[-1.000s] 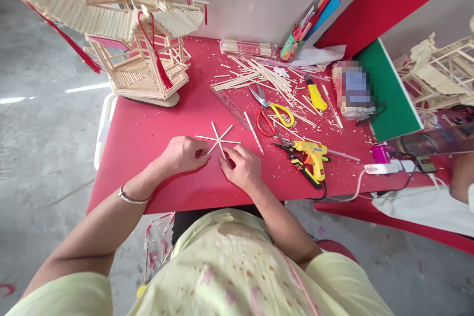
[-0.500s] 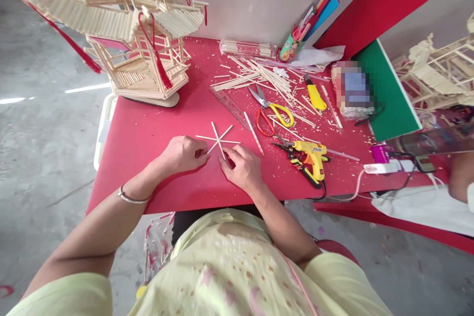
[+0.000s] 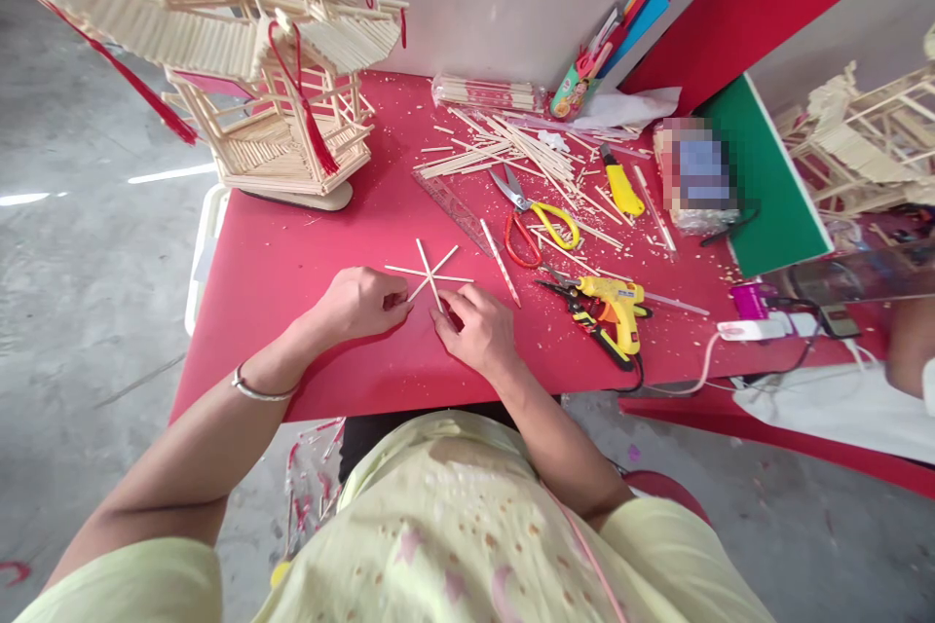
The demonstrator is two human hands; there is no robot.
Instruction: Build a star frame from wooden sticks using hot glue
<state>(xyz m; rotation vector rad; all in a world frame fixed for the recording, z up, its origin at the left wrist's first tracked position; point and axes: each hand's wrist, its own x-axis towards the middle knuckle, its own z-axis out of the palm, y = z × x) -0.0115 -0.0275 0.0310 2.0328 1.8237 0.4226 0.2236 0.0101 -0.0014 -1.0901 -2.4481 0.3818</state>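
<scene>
A six-armed star of thin wooden sticks [image 3: 430, 276], crossed at the middle, is on the red table between my hands. My left hand [image 3: 369, 300] is closed, with thumb and fingertips together at the end of the star's lower-left arm. From the other side, my right hand [image 3: 478, 326] pinches the lower-right arm near its tip, the fingers curled. Just beyond my right hand lies a single stick with red marks [image 3: 501, 263]. A clear ruler [image 3: 453, 206] rests further back, beside the scissors [image 3: 533, 214] with red and yellow handles.
A wooden-stick pavilion model [image 3: 292, 136] with red tassels stands at the back left. Loose sticks [image 3: 511, 151] and scraps litter the back. To the right are a yellow glue gun [image 3: 617, 307], pliers [image 3: 595, 331], a yellow cutter [image 3: 622, 185] and a white power strip [image 3: 760, 329].
Nearly everything stays as it was. The view has shifted very slightly, and both hands keep their places at the stick star.
</scene>
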